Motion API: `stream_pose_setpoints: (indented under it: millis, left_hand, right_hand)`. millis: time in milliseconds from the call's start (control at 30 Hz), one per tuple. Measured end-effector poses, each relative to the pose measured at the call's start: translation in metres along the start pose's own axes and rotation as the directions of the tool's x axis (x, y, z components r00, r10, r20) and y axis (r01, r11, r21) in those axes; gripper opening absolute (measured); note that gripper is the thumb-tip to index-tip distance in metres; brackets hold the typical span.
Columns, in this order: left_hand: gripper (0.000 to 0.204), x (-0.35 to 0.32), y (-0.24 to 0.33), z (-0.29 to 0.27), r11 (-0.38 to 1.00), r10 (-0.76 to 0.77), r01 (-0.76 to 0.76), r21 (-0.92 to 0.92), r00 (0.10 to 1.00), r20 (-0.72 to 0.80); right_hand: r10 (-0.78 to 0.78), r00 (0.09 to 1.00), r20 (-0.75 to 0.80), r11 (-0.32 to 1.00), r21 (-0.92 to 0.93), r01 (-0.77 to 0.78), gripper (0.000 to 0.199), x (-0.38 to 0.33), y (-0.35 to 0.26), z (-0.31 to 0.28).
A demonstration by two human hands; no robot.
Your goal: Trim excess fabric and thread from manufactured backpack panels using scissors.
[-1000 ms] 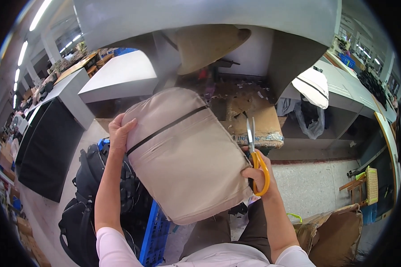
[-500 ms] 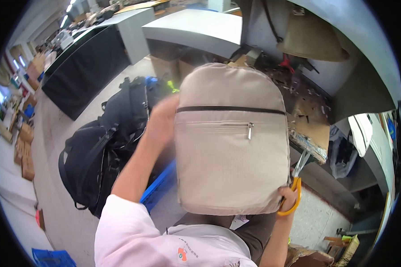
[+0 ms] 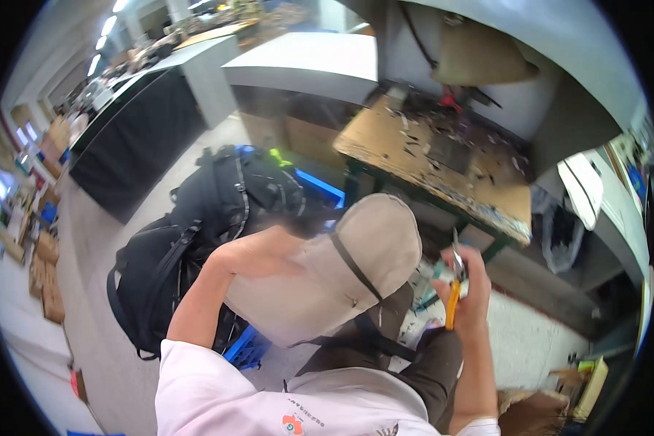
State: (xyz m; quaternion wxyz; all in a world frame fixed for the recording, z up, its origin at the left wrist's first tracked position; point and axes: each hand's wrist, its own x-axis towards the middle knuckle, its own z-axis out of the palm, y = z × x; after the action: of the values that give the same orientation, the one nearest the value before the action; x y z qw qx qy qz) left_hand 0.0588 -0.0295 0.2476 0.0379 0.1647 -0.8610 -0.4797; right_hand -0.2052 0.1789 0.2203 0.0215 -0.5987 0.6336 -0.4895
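A beige backpack (image 3: pixel 327 287) with a dark stripe and a small front zip lies tilted over my lap, its rounded top toward the upper right. My left hand (image 3: pixel 265 251) holds it along its left side; the fingers are partly blurred. Black straps (image 3: pixel 370 334) hang from the bag's lower right side across my thighs. To the right, apart from the bag, my right hand (image 3: pixel 472 287) is closed around scissors (image 3: pixel 453 301) with orange-yellow handles, the metal blades pointing up.
Black backpacks (image 3: pixel 152 269) are piled at the left, beside a blue crate (image 3: pixel 247 347). Ahead stands a worn wooden workbench (image 3: pixel 370 134) strewn with dark scraps. A clear plastic bag (image 3: pixel 563 240) hangs at the right. A cardboard box (image 3: pixel 530 410) is at lower right.
The beige backpack has gone from upright and facing me to tilted and lower, turned clockwise. My right hand has come off its lower corner and moved up with the scissors.
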Motion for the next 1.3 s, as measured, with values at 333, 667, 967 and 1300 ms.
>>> stream_pose_setpoints:
  millis: [333, 667, 967, 1300]
  left_hand:
    - [0.029, 0.061, 0.045, 0.03, 0.947, 0.151, -0.244, 0.208, 0.912, 0.381]
    - [0.059, 0.077, 0.054, 0.059, 0.922, 0.111, -0.218, 0.321, 0.941, 0.319]
    - [0.056, 0.077, 0.038, 0.064, 0.921, 0.186, -0.253, 0.295, 0.954, 0.237]
    - [0.039, -0.001, -0.034, -0.01, 0.966, -0.129, 0.105, -0.234, 0.988, -0.087]
  right_hand:
    - [0.091, 0.806, 0.585, 0.877, 0.336, -0.343, 0.051, 0.026, 0.009, -0.028]
    - [0.418, 0.798, 0.433, 0.75, 0.331, -0.573, 0.041, -0.014, 0.017, -0.023]
    - [0.427, 0.783, 0.452, 0.714, 0.363, -0.599, 0.043, -0.018, 0.023, -0.018]
    - [0.446, 0.845, 0.296, 0.698, 0.476, -0.535, 0.046, -0.02, 0.038, -0.001]
